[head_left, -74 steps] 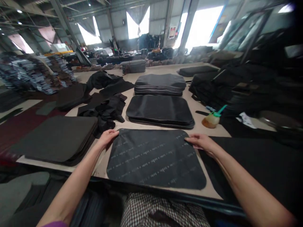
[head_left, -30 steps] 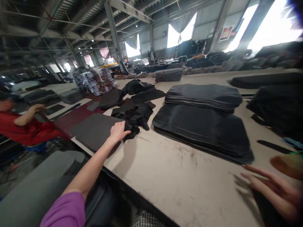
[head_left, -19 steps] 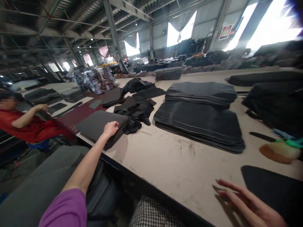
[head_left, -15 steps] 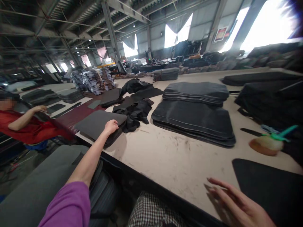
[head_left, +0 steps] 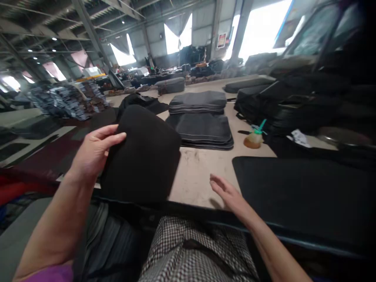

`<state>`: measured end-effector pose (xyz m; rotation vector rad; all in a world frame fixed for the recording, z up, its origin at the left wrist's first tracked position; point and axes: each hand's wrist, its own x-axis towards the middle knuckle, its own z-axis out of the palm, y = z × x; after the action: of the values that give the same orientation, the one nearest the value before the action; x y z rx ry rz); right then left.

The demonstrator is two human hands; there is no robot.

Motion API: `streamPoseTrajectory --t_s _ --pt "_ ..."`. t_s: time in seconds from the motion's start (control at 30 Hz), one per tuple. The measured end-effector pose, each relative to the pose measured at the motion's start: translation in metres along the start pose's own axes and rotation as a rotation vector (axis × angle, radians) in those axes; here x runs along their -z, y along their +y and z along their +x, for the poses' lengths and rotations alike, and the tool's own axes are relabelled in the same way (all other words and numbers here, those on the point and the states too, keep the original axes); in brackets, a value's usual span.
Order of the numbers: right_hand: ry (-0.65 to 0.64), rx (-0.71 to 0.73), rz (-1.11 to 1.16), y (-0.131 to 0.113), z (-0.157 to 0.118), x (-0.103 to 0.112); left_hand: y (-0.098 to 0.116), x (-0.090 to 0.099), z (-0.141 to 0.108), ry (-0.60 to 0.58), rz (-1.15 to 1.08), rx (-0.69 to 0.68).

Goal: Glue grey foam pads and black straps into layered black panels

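Between thumb and fingers, my left hand [head_left: 98, 147] pinches the edge of a dark panel with rounded corners [head_left: 143, 156], which looks like a mat or sheet of fabric. The panel is lifted and tilted above the table's front edge. My right hand [head_left: 227, 192] hovers over the pale tabletop [head_left: 194, 172], fingers stretched out and nothing in them. Just right of that hand, another flat black panel [head_left: 293, 188] lies on the table.
Stacks of dark stitched panels [head_left: 202, 131] stand mid-table. A squat bottle [head_left: 254, 139] of amber liquid with a green spout is right of them. Black bags or cloth [head_left: 279, 102] are heaped farther right. Grey sheets [head_left: 102, 239] are piled below at left. A person's red sleeve [head_left: 20, 188] shows at far left.
My left hand has lifted a panel off the small pile at the left and brought it up and closer. My view has turned right. My right hand stays open.
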<state>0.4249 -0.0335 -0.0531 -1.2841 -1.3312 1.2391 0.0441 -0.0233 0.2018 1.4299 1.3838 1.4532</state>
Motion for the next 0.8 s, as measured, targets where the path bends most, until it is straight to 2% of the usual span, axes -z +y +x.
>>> streamPoseTrajectory --t_s 0.03,0.1,0.2,0.27,0.33,0.4,0.5,0.6,0.7,0.8 --pt "0.063 -0.032 0.023 0.0 0.001 0.005 -0.003 0.002 0.001 0.029 -0.057 -0.003" --pt "0.151 -0.098 0.13 -0.003 -0.001 0.015 -0.027 0.007 0.009 0.061 -0.144 0.054" --pt "0.236 -0.142 0.371 -0.007 -0.006 0.026 -0.093 0.007 0.026 0.099 -0.242 0.24" --pt "0.319 -0.151 0.445 -0.006 -0.009 0.031 -0.142 0.002 0.032 0.1 -0.256 0.378" --pt "0.372 -0.164 0.401 -0.001 -0.009 0.034 -0.184 -0.006 0.034 0.057 -0.218 0.448" --pt "0.391 -0.148 0.24 0.006 -0.007 0.038 -0.215 -0.013 0.035 0.002 -0.127 0.455" --pt "0.43 -0.052 -0.202 0.016 -0.002 0.041 -0.243 -0.018 0.041 -0.064 0.117 0.363" --pt "0.432 -0.012 -0.569 0.023 0.003 0.041 -0.257 -0.018 0.051 -0.073 0.435 0.201" --pt "0.432 -0.008 -0.767 0.026 0.004 0.039 -0.26 -0.022 0.055 -0.084 0.802 0.005" --pt "0.454 0.129 -0.965 0.026 0.011 0.045 -0.254 -0.04 0.045 -0.113 1.066 -0.298"
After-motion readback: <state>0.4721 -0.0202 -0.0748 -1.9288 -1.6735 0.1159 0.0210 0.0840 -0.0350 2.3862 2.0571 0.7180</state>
